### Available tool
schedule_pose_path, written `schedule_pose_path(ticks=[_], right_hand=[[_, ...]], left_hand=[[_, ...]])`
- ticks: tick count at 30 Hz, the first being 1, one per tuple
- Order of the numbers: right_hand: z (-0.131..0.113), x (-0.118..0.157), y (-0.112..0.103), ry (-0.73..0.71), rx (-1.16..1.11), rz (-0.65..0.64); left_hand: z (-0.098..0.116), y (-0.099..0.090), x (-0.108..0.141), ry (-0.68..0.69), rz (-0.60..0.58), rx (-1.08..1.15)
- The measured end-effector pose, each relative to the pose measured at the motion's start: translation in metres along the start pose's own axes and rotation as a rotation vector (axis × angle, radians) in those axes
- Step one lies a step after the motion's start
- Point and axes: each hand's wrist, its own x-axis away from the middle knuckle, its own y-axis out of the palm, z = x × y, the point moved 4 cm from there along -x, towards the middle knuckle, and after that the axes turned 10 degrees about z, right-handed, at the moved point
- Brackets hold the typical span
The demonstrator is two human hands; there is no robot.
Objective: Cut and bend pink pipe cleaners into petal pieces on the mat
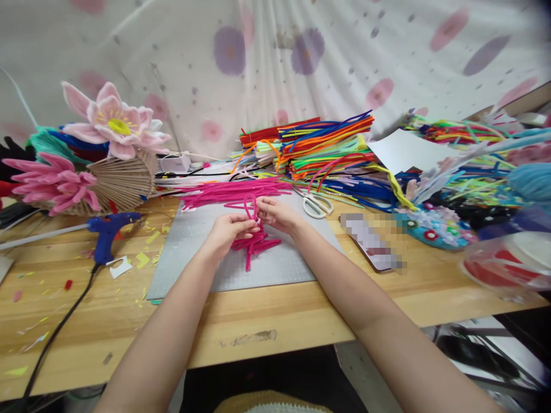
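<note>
Both hands meet over a grey cutting mat [284, 261]. My left hand [230, 232] has its fingers closed on the lower part of a looped magenta pipe cleaner [249, 201]. My right hand [273, 213] pinches the same loop from the right, its fingertips touching it. The loop stands upright between the hands. Under it, several bent magenta pieces [258, 246] lie on the mat. Behind the hands a bundle of straight magenta pipe cleaners [236, 192] lies across the mat's back edge.
On the left are a blue glue gun [107, 232] and pink fuzzy flowers [118, 125]. White-handled scissors [317, 205] and a phone [370, 241] lie to the right. Colourful pipe cleaner bundles [327, 143] are piled behind. A clear plastic container [508, 264] stands far right.
</note>
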Motion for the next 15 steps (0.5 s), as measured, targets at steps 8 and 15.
schedule_pose_path(ticks=[8,15], right_hand=[[0.001,-0.003,-0.001,0.031,-0.132,-0.017],[0.000,-0.003,-0.006,0.016,-0.103,0.020]], left_hand=[[-0.009,0.006,0.001,-0.114,-0.156,0.007],[-0.011,0.006,0.000,-0.130,-0.193,-0.025]])
